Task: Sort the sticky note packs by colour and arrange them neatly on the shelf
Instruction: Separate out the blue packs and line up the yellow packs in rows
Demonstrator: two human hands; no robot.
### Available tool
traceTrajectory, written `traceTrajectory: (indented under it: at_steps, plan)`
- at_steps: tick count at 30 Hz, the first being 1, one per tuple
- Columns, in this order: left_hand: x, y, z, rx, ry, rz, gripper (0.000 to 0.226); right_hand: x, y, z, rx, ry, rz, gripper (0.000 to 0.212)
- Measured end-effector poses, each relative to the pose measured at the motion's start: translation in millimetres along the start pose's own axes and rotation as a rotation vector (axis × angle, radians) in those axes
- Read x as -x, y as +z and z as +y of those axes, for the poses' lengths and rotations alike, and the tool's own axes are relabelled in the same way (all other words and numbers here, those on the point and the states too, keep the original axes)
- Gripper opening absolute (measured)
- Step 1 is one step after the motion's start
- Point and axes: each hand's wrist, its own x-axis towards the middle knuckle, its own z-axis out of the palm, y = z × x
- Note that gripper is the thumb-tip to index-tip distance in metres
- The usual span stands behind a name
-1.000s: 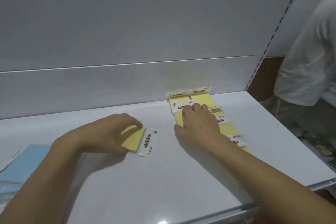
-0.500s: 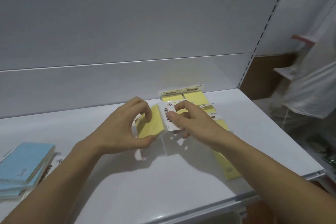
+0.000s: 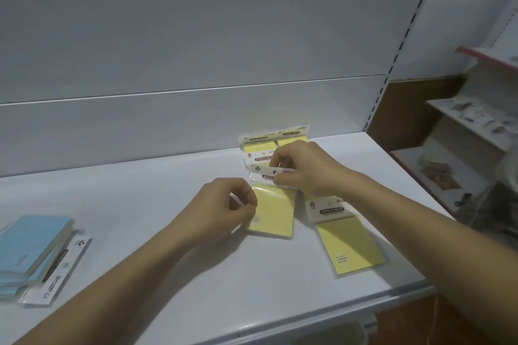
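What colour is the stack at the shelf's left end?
Light blue, in the head view: the stack of packs.

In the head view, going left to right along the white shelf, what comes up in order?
Stack of blue sticky note packs → left hand → yellow sticky note pack held in both hands → right hand → yellow sticky note pack lying flat nearest the shelf's front edge.

Person, head-camera view: two forearms and two hands in frame.

Left hand [image 3: 224,206]: bare, no glove, no ring, no watch or band seen at the wrist. Left forearm [image 3: 126,274]: bare along its whole visible length; no sleeve edge in view.

Right hand [image 3: 307,166]: bare, no glove, no ring seen. Right forearm [image 3: 414,230]: bare to the frame edge; no sleeve, cuff or strap visible.

Fingernails too small and blurred to describe. No markings discernible on either arm.
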Motion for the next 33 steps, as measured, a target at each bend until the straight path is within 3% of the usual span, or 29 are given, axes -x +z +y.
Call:
traceTrajectory:
  at_steps: [8, 18, 23, 30, 33]
  plan:
    - [3.6, 19.1, 1.7, -0.156, 0.095, 0.077, 0.007, -10.7, -1.6, 9.4, 0.111, -0.183, -0.086, 0.013]
    - [10.6, 16.1, -11.7, -0.229, 0.287, 0.018, 0.029, -15.2, 10.3, 31.2, -0.034, -0.132, 0.012, 0.015]
    - [11.8, 18.0, -10.3, -0.298, 0.320, -0.005, 0.043, -1.4, -6.6, 42.8, -0.180, -0.151, 0.187, 0.013]
    - [13.5, 28.2, -10.1, -0.362, 0.339, 0.089, 0.039, 23.7, -9.2, 90.1, -0.290, -0.076, 0.457, 0.011]
    - [15.4, 30.4, -8.3, -0.394, 0.344, 0.111, 0.038, 35.3, 4.0, 101.1, -0.552, 0.013, 0.490, 0.017]
